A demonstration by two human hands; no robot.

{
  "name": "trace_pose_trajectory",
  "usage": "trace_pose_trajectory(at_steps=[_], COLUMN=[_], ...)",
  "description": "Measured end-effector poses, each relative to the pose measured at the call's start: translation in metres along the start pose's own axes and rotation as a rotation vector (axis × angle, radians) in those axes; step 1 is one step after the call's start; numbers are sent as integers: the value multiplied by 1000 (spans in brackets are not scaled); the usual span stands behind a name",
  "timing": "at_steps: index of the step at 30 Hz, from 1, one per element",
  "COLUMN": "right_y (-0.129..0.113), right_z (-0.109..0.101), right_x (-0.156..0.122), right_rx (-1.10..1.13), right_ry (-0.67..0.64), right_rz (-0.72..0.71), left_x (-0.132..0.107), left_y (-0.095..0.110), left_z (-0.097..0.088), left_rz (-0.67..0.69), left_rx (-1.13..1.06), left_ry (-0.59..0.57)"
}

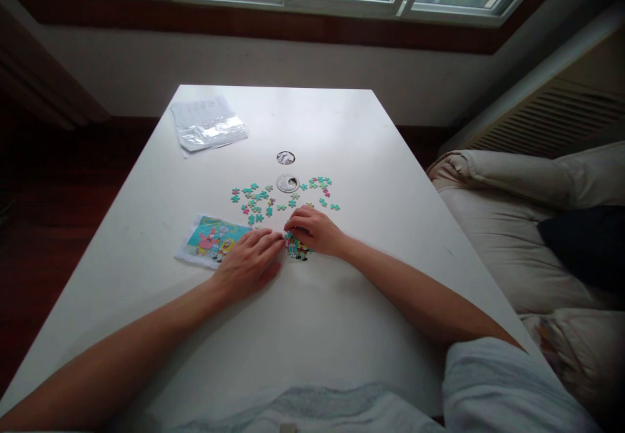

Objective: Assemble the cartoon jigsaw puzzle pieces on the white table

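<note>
My left hand (250,260) lies flat on the white table (312,329), fingers stretched out toward a small joined cluster of puzzle pieces (297,248). My right hand (315,228) rests curled over the top of that cluster, fingertips pressed on it. A printed cartoon reference picture (211,239) lies just left of my left hand, partly under its fingers. Several loose teal and pink puzzle pieces (256,202) are scattered beyond both hands, with another small group (319,184) to the right.
A round metal lid (288,183) and a second small round thing (286,157) sit behind the pieces. A clear plastic bag on paper (208,125) lies at the far left. A cushioned sofa (527,224) stands along the table's right side. Windows run along the far wall.
</note>
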State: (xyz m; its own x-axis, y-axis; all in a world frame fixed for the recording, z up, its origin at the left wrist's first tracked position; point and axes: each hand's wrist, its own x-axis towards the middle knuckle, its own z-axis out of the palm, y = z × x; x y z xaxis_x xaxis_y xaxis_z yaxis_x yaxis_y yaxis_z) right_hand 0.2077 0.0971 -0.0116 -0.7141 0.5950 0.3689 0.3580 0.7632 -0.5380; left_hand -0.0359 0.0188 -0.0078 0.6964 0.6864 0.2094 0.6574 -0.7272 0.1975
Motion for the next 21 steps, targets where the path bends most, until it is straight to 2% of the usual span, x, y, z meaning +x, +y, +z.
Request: trace_pose_trajectory(at_steps=[9,21], right_y=[-1,1], right_z=[0,1], right_x=[1,1], right_rx=[20,23], right_ry=[12,10], right_rz=[-1,10], left_x=[1,1], left_y=[4,2], left_z=[-4,0], left_rz=[-9,11], left_rx=[-60,-21], left_ry=[-9,-8])
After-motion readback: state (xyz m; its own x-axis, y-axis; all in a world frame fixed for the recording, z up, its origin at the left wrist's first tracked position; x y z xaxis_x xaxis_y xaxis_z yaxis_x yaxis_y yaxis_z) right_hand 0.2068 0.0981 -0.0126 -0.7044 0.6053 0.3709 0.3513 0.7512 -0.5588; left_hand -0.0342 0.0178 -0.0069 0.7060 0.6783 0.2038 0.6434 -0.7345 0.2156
